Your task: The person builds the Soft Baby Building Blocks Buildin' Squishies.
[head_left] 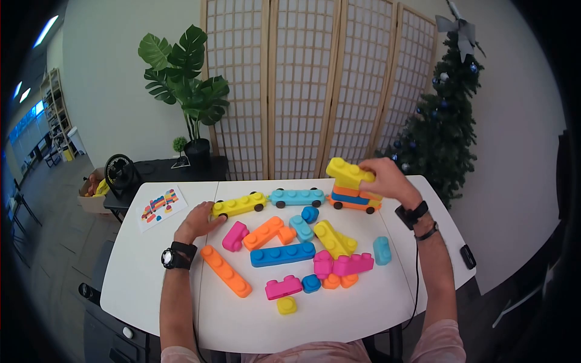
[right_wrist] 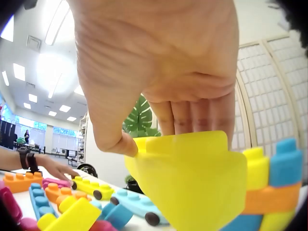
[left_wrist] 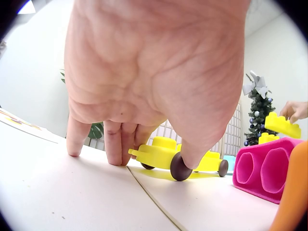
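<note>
My right hand [head_left: 387, 179] grips a yellow slope-sided toy block [head_left: 342, 168] above the wheeled orange car [head_left: 353, 206] at the back right, which carries stacked blocks. In the right wrist view the block's broad face fills the space below the palm, thumb on one side and fingers on the other. At the left my left hand [head_left: 197, 222] is at the end of a yellow wheeled car [head_left: 241, 204]. Its thumb touches a dark wheel [left_wrist: 180, 166], while straight fingers reach down to the tabletop. A light blue car [head_left: 296, 197] stands between the other two.
Loose blocks cover the middle of the white table [head_left: 151, 290], among them a long blue one [head_left: 282, 255], a long orange one [head_left: 226, 270] and several pink pieces. A picture sheet [head_left: 162, 207] lies back left. Behind the table stands a folding screen [head_left: 302, 91].
</note>
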Demonstrator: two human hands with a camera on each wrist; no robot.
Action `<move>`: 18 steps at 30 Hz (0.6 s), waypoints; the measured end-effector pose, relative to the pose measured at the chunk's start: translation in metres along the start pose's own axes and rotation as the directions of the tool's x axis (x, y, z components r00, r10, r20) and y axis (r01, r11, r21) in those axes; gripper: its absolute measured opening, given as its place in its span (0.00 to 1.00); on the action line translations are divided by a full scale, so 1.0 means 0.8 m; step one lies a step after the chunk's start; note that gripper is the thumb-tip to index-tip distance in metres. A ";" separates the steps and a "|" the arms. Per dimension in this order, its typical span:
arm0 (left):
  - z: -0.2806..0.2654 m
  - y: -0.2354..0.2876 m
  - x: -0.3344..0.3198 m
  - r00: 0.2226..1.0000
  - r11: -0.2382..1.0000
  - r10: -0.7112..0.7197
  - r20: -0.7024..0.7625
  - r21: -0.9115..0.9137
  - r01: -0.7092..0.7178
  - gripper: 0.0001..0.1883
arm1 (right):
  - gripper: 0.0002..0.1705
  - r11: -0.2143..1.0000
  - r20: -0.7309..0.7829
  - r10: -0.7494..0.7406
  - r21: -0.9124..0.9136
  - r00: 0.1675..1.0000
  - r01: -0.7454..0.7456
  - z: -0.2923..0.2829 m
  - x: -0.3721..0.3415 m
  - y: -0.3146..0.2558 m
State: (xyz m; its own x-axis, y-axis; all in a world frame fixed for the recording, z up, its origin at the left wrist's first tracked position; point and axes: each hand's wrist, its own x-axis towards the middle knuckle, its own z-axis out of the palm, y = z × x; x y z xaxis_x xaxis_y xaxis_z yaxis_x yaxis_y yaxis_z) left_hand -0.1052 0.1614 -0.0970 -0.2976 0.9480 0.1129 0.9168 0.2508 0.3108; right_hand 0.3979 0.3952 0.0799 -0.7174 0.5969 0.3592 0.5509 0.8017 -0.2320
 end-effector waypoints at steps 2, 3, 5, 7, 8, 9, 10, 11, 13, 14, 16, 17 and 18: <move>-0.010 0.010 -0.005 0.999 1.000 -0.017 0.030 -0.023 0.017 0.42 | 0.28 0.999 0.022 -0.004 0.032 1.000 0.003 -0.015 0.014 0.027; -0.015 0.015 -0.006 0.998 0.998 -0.034 0.057 -0.045 0.037 0.43 | 0.27 0.998 0.042 -0.013 0.063 0.999 0.010 -0.019 0.018 0.041; -0.017 0.017 -0.007 0.999 0.998 -0.026 0.047 -0.051 0.029 0.43 | 0.25 0.997 0.101 0.015 0.076 0.995 -0.022 -0.024 0.023 0.062; -0.017 0.015 -0.008 0.999 0.998 -0.023 0.035 -0.059 0.025 0.43 | 0.24 0.995 0.162 0.036 0.087 0.986 -0.051 -0.023 0.030 0.077; -0.015 0.014 -0.007 0.999 0.998 -0.015 0.037 -0.060 0.017 0.43 | 0.23 0.989 0.172 0.073 0.113 0.982 -0.094 -0.018 0.029 0.082; -0.014 0.013 -0.006 0.999 0.998 -0.005 0.040 -0.062 0.008 0.43 | 0.23 0.981 0.183 0.111 0.140 0.977 -0.138 -0.012 0.028 0.089; -0.016 0.014 -0.006 0.999 0.998 -0.005 0.039 -0.062 0.008 0.43 | 0.23 0.981 0.183 0.111 0.139 0.977 -0.138 -0.009 0.028 0.089; -0.017 0.016 -0.007 0.999 0.998 -0.014 0.043 -0.060 0.016 0.43 | 0.23 0.971 0.192 0.137 0.167 0.972 -0.170 -0.006 0.026 0.090; -0.016 0.016 -0.005 0.998 0.998 -0.019 0.054 -0.056 0.022 0.43 | 0.23 0.958 0.205 0.168 0.196 0.964 -0.209 0.000 0.024 0.098; -0.014 0.014 -0.004 0.999 0.999 -0.011 0.047 -0.045 0.013 0.43 | 0.23 0.956 0.194 0.150 0.222 0.969 -0.193 0.004 0.025 0.104; -0.008 0.008 -0.004 0.999 0.999 -0.003 0.048 -0.033 0.005 0.43 | 0.22 0.951 0.188 0.136 0.250 0.973 -0.181 0.007 0.025 0.109; -0.005 0.006 -0.003 1.000 1.000 -0.002 0.028 -0.024 0.003 0.42 | 0.22 0.946 0.200 0.139 0.261 0.970 -0.189 0.005 0.025 0.107; -0.003 0.004 -0.002 1.000 1.000 0.000 0.005 -0.014 0.000 0.41 | 0.22 0.942 0.210 0.141 0.271 0.968 -0.196 0.003 0.026 0.105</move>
State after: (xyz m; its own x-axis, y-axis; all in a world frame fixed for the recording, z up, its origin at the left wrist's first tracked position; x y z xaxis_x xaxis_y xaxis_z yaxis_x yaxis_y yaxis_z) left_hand -0.1028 0.1605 -0.0937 -0.2964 0.9489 0.1080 0.9128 0.2482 0.3244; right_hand 0.4282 0.4750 0.0658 -0.7059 0.6971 0.1252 0.5442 0.6469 -0.5342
